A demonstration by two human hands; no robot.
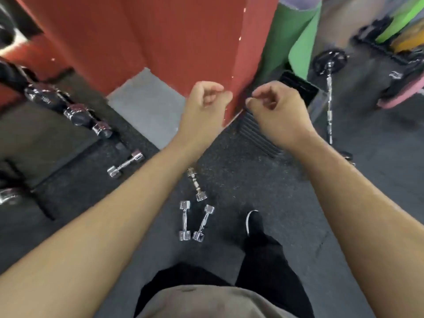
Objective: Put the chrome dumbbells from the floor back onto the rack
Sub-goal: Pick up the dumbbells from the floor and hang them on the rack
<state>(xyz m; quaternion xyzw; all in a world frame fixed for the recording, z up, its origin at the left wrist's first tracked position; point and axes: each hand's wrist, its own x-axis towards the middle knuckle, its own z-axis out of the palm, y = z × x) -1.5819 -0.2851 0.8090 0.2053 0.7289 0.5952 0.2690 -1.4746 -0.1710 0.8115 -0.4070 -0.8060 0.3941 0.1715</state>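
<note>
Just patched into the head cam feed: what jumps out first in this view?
Both bare forearms fill the frame, with the left hand and right hand loosely curled and empty, raised in front of a red pillar. Below them, four chrome dumbbells lie loose on the dark floor: a close pair beside the black shoe, one just beyond them, and one further left near the rack.

Floor (263,184) around dumbbells (192,220) open — shoe (253,222) just right.
</note>
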